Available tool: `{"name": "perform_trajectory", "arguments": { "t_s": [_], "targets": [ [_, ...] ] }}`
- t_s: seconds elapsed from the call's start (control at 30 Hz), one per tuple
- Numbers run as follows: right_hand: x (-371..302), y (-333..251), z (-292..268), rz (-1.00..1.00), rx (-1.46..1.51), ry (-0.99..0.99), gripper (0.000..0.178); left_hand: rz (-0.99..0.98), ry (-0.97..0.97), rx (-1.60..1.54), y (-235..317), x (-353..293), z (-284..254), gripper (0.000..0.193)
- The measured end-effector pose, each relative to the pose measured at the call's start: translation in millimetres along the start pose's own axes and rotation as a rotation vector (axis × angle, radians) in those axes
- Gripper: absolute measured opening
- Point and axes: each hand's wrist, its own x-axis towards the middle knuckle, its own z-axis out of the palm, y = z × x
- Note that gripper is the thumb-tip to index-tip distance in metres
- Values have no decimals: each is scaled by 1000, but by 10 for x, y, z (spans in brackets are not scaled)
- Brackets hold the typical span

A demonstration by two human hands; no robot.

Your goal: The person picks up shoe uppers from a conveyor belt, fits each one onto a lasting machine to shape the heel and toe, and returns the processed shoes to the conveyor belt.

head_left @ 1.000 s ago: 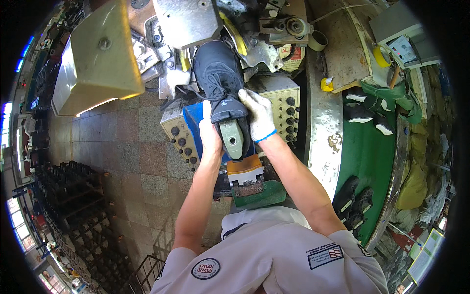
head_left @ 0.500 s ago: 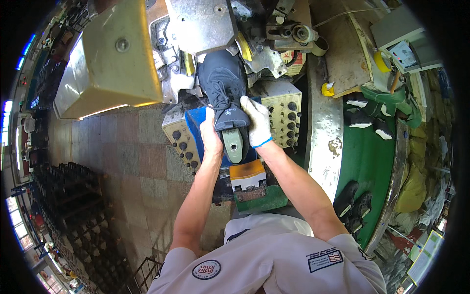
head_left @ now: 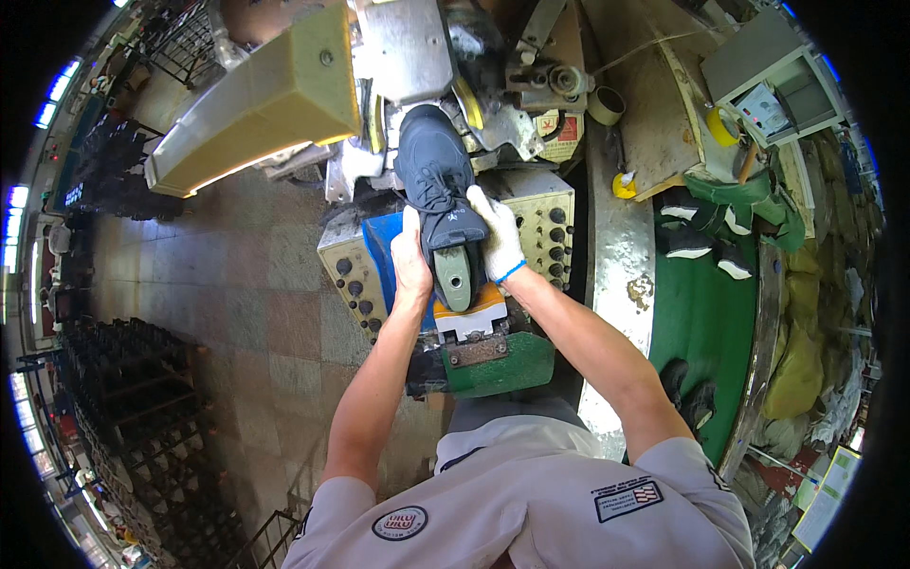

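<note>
A dark grey lace-up shoe [head_left: 434, 166] sits on a green shoe last [head_left: 457, 277], toe pointing away from me toward the machine. The hole in the last's top faces up at the heel end. My bare left hand [head_left: 410, 260] is closed along the left side of the heel. On the opposite side, my right hand [head_left: 497, 234], in a white glove with a blue cuff, grips the heel too. Just beyond the toe are the machine's metal plate [head_left: 406, 52] and yellow-edged jaws [head_left: 467, 102]. Below the last's heel lies an orange-topped pad [head_left: 483, 309] on the machine.
Knobbed control boxes [head_left: 353, 278] flank the shoe. A large cream machine cover [head_left: 256, 100] juts out at the upper left. On the right runs a green conveyor belt [head_left: 697, 318] carrying dark shoes [head_left: 684, 239]. Black racks [head_left: 128, 379] stand on the floor at left.
The cream cover and the machine's top plate now sit differently in view, and the shoe's toe shows more fully. The last's heel end now overlaps the orange pad. Both hands keep their hold.
</note>
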Motion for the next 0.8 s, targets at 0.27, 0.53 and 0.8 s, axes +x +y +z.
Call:
{"name": "perform_trajectory", "arguments": {
  "t_s": [0.27, 0.53, 0.8],
  "targets": [
    [-82, -77, -74, 83, 10, -3, 35, -282, 9, -343, 712, -277, 346, 53],
    [-117, -63, 4, 83, 44, 26, 34, -153, 5, -181, 677, -339, 300, 53],
    [-185, -187, -131, 190, 131, -75, 34, -404, 131, -87, 478, -230, 167, 53]
  ]
}}
